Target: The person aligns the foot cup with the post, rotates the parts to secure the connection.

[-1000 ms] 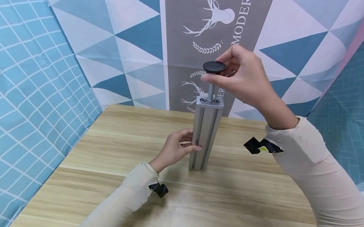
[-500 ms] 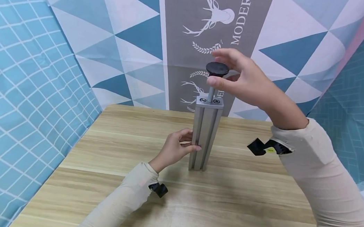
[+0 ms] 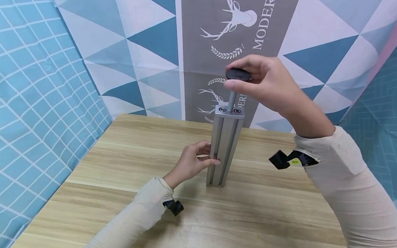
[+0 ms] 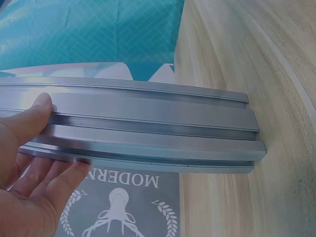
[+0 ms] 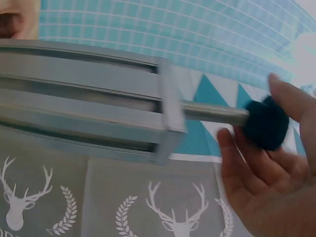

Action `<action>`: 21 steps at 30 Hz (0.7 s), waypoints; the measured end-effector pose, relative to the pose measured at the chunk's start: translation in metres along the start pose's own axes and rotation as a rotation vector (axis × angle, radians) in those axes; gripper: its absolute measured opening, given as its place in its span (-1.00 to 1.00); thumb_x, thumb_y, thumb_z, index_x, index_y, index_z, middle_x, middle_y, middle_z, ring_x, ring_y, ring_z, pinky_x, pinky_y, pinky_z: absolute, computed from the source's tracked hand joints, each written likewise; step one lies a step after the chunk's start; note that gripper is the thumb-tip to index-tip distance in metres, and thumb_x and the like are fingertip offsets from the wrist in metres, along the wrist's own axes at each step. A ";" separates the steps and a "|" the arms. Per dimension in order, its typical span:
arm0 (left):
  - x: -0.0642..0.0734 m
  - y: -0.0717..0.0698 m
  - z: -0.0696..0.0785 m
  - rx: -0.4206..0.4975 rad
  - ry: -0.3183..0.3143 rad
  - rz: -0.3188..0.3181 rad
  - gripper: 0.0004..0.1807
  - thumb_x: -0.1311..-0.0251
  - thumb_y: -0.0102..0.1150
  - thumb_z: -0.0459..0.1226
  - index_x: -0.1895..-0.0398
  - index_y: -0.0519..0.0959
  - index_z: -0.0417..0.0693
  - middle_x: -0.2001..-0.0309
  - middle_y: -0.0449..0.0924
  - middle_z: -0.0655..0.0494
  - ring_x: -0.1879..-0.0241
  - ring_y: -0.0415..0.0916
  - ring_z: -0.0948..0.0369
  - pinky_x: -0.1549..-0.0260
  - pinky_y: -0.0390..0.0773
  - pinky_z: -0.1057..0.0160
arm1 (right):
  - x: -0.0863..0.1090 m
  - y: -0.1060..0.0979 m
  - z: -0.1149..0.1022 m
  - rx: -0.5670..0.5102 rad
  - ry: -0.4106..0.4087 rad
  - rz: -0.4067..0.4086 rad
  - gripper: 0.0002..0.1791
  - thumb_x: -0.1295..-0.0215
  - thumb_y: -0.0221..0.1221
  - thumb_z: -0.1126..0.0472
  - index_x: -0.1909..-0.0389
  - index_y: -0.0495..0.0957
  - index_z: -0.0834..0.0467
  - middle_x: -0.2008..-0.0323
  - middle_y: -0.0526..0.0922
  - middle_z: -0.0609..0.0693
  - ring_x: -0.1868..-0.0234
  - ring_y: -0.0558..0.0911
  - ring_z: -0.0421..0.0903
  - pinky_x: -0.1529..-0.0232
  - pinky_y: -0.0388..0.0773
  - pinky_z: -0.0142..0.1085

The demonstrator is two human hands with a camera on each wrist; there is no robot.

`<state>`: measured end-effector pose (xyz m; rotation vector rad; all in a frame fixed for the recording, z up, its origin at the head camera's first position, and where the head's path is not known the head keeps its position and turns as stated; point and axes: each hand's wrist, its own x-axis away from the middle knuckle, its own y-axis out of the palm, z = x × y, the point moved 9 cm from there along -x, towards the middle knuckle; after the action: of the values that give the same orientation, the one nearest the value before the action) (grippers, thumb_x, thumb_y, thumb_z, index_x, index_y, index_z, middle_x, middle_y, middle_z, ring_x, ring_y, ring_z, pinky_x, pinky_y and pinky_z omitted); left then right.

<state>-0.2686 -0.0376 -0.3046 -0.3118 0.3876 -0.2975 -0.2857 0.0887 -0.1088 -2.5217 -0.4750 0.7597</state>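
A silver aluminium profile (image 3: 221,152) with slotted sides stands upright on the wooden table. My left hand (image 3: 193,159) grips its lower part, thumb across the near face and fingers behind, as the left wrist view shows. From the screwed end plate (image 3: 229,111) on top rises a thin metal rod (image 3: 232,101). It carries a black levelling foot (image 3: 238,74), shaped like a round disc. My right hand (image 3: 269,79) holds this foot by its edge, with the thumb in front and the fingers behind; in the right wrist view the foot (image 5: 266,123) lies between them.
Wood-grain table (image 3: 121,164) lies all around the profile's base. A printed cloth (image 3: 148,52) with triangles and deer heads hangs close behind it, and blue tile-pattern sheets (image 3: 26,90) stand at the sides. Black camera mounts (image 3: 279,159) jut from both sleeves.
My right fingers were on the foot, spread away from it half a second ago, and now close round its edge. The foot's tilt has shifted slightly. My left hand and the profile stay put.
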 end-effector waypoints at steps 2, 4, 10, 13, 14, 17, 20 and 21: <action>0.000 0.000 0.000 0.001 0.000 -0.001 -0.63 0.02 0.37 -0.48 0.10 0.55 -0.38 0.17 0.64 -0.27 0.10 0.63 -0.11 0.12 0.59 0.17 | -0.001 0.000 0.004 -0.030 0.021 0.078 -0.61 -0.16 0.32 0.18 0.02 0.51 0.21 0.15 0.62 0.08 0.19 0.61 -0.07 0.21 0.52 -0.42; 0.000 0.000 -0.001 0.002 -0.002 -0.003 -0.63 0.02 0.37 -0.48 0.09 0.55 -0.37 0.17 0.64 -0.26 0.10 0.63 -0.10 0.11 0.59 0.16 | -0.001 0.002 0.005 -0.050 0.014 0.142 -0.61 -0.12 0.35 0.18 0.10 0.46 0.22 0.21 0.61 0.09 0.27 0.58 -0.05 0.29 0.50 -0.40; -0.002 0.002 -0.001 0.001 -0.011 -0.009 -0.63 0.01 0.37 -0.48 0.09 0.55 -0.36 0.16 0.64 -0.26 0.09 0.62 -0.10 0.11 0.58 0.16 | 0.001 0.003 0.002 0.012 -0.031 0.265 -0.61 -0.09 0.36 0.12 0.19 0.42 0.22 0.26 0.53 0.06 0.37 0.51 -0.03 0.40 0.42 -0.34; -0.002 0.001 -0.001 -0.001 -0.008 -0.004 -0.64 0.01 0.36 -0.48 0.10 0.54 -0.36 0.16 0.64 -0.26 0.09 0.62 -0.10 0.12 0.59 0.18 | 0.001 0.003 0.002 0.068 -0.004 0.274 -0.57 -0.10 0.36 0.07 0.17 0.41 0.21 0.22 0.51 0.05 0.35 0.49 -0.04 0.39 0.41 -0.34; -0.002 0.001 -0.001 -0.003 -0.006 -0.003 -0.64 0.01 0.36 -0.48 0.10 0.54 -0.37 0.17 0.64 -0.26 0.09 0.63 -0.10 0.12 0.59 0.18 | 0.001 0.003 0.002 0.086 0.009 0.265 -0.55 -0.10 0.36 0.05 0.15 0.41 0.21 0.22 0.50 0.05 0.35 0.49 -0.03 0.39 0.41 -0.33; -0.002 0.000 -0.001 -0.008 0.000 0.001 -0.65 0.01 0.36 -0.49 0.11 0.54 -0.36 0.18 0.64 -0.26 0.10 0.63 -0.11 0.13 0.59 0.20 | 0.001 0.006 0.003 0.135 0.051 0.183 -0.48 -0.12 0.34 0.01 0.02 0.39 0.20 0.13 0.49 0.07 0.26 0.50 -0.04 0.29 0.45 -0.31; -0.002 0.001 -0.003 -0.008 -0.011 -0.002 -0.65 0.01 0.36 -0.49 0.11 0.55 -0.37 0.16 0.64 -0.26 0.10 0.63 -0.10 0.13 0.59 0.21 | 0.002 0.007 0.003 0.175 0.081 0.057 -0.41 -0.17 0.31 0.01 -0.15 0.37 0.16 0.03 0.50 0.08 0.11 0.55 -0.03 0.09 0.47 -0.19; -0.003 0.001 -0.004 -0.006 -0.015 -0.002 -0.64 0.02 0.36 -0.49 0.10 0.55 -0.37 0.16 0.64 -0.27 0.10 0.63 -0.10 0.13 0.59 0.21 | 0.003 0.006 0.002 0.185 0.083 0.013 -0.39 -0.19 0.30 0.03 -0.20 0.36 0.15 -0.02 0.50 0.08 0.05 0.55 -0.04 0.01 0.45 -0.15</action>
<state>-0.2723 -0.0370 -0.3077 -0.3199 0.3738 -0.2960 -0.2833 0.0853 -0.1150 -2.3756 -0.3436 0.6687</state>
